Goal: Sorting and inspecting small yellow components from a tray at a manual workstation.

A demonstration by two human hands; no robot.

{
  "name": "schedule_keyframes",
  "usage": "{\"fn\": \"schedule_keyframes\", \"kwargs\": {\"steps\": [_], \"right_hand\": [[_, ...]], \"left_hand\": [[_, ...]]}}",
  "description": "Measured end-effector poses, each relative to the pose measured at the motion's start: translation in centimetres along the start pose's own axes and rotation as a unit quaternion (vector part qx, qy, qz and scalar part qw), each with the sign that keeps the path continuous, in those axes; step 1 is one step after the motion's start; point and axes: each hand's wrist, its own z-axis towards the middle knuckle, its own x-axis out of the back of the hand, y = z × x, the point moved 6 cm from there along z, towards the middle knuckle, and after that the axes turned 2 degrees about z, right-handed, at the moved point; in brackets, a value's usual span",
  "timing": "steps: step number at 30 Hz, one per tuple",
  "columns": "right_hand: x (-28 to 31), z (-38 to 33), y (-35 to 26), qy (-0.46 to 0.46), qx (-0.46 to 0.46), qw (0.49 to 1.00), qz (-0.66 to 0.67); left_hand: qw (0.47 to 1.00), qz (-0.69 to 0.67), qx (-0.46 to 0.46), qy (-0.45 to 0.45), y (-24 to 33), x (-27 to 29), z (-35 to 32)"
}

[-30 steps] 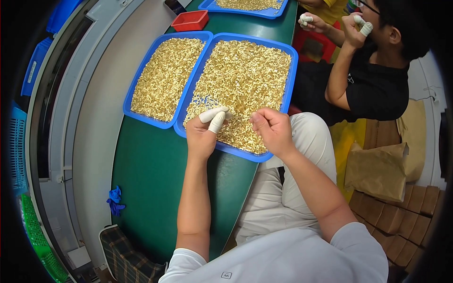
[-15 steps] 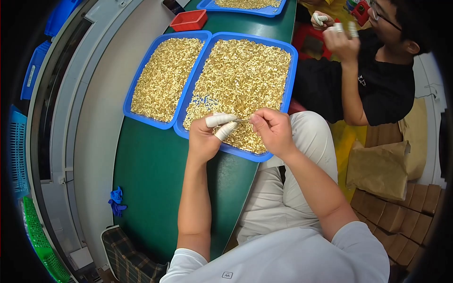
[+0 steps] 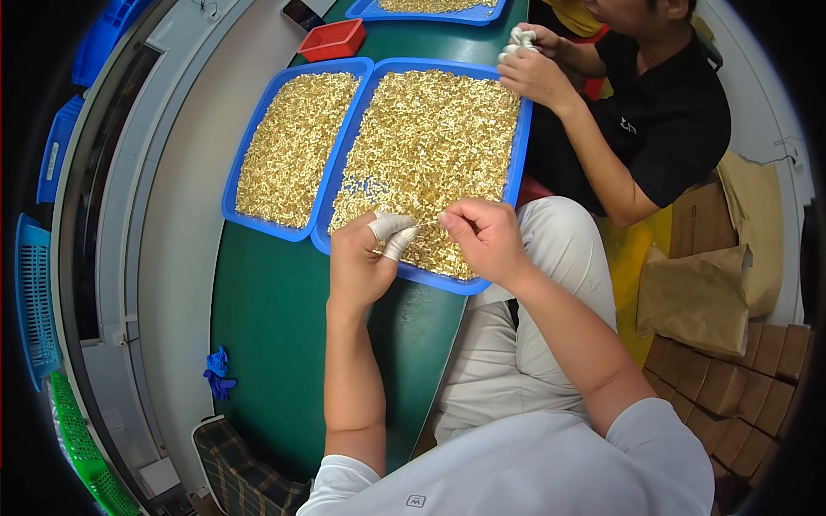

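Above the near end of the larger blue tray (image 3: 522, 142), both my hands meet over a heap of small gold-coloured metal pieces (image 3: 439, 120). My left hand (image 3: 357, 262) wears white finger cots on thumb and forefinger, which are pinched together. From the bare fingertips of my right hand (image 3: 490, 241), also closed in a pinch, a thin wire-like piece (image 3: 428, 224) runs across to the left fingertips. Whatever sits between the left fingertips is too small to make out.
A second blue tray (image 3: 231, 185) of gold pieces adjoins on the left. Beyond stand a red bin (image 3: 332, 39) and another blue tray (image 3: 430, 15). A co-worker's hands (image 3: 533, 69) are by the far right tray rim. Blue gloves (image 3: 218, 372) lie at the green table's (image 3: 267, 344) left edge.
My left thumb and forefinger have drawn together around the end of the thin piece. Both my hands have shifted slightly left. The co-worker's hands have moved left, to the tray's rim.
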Motion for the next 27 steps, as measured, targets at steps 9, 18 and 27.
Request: {"fn": "schedule_keyframes", "kwargs": {"steps": [9, 18, 27], "right_hand": [[0.7, -0.3, 1.4, 0.015, -0.067, 0.986, 0.15], [0.7, -0.4, 2.1, 0.035, -0.066, 0.973, 0.218], [0.8, -0.4, 1.9, 0.027, -0.053, 0.981, 0.185]], "left_hand": [[0.978, -0.201, 0.042, 0.04, -1.9, -1.5, 0.7], [0.988, 0.14, 0.072, 0.006, -1.6, -4.8, 2.6], [0.99, -0.048, 0.113, 0.061, -3.0, -3.1, 1.3]]}}
